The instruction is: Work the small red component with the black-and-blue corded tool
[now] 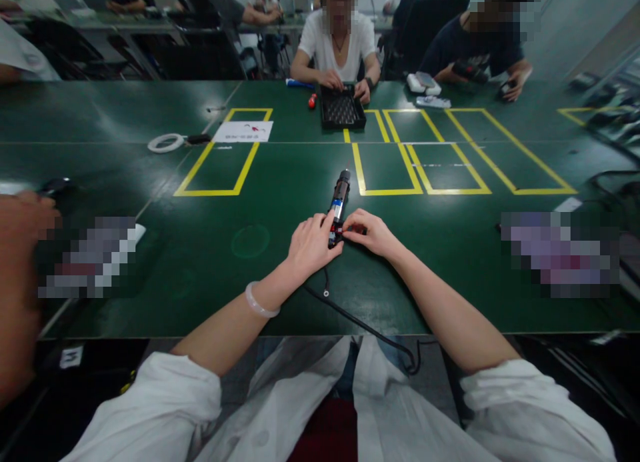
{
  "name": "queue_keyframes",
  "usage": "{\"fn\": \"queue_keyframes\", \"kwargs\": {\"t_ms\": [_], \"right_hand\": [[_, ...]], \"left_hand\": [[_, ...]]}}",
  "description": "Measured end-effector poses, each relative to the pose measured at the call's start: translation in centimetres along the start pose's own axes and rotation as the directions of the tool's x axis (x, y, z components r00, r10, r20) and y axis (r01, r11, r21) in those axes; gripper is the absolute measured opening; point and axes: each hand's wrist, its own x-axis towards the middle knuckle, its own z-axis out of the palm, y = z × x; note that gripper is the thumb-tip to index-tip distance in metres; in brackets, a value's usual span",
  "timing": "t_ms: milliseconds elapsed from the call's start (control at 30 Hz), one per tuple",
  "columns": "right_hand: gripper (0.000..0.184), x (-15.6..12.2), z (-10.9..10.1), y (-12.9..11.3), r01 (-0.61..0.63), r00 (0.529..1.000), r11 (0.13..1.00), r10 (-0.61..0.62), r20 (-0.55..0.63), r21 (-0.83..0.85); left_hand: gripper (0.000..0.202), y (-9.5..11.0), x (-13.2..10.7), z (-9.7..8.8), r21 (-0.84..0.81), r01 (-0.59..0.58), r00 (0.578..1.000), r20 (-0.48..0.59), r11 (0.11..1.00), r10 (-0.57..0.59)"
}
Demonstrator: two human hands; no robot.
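Note:
A slim dark power tool [339, 197], resembling an electric screwdriver, lies on the green table with its tip pointing away from me. Its casing looks open, showing a silver and blue part inside and small red bits near the back end. My left hand [313, 244] lies over the back part, thumb and fingers gripping it. My right hand [371, 231] is closed in a pinch against its right side; whatever sits between those fingertips is too small to make out. A black cord [361, 321] runs from beneath my left hand over the table edge. Beside it lies a wire's ring terminal [326, 293].
Yellow tape frames [240, 191] mark the green table [280, 175]. Farther off lie a paper sheet [243, 131], a white coil [166, 143] and a black tray [343, 123] with a co-worker's hands at it. Blurred items flank me; another person's arm [23, 275] is at left.

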Motion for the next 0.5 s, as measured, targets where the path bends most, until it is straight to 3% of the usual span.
{"fn": "queue_keyframes", "kwargs": {"t_ms": [300, 500], "right_hand": [[0.014, 0.0, -0.1, -0.9, -0.011, 1.000, 0.997, 0.010, -0.023, -0.070], [0.014, -0.1, 0.1, -1.0, -0.044, 0.997, 0.999, 0.045, -0.056, 0.029]], "left_hand": [[0.068, 0.8, 0.5, 0.0, 0.037, 0.053, 0.999, -0.009, 0.998, -0.052], [0.067, 0.6, 1.1, 0.1, 0.053, 0.060, 0.998, 0.005, 0.997, -0.060]]}}
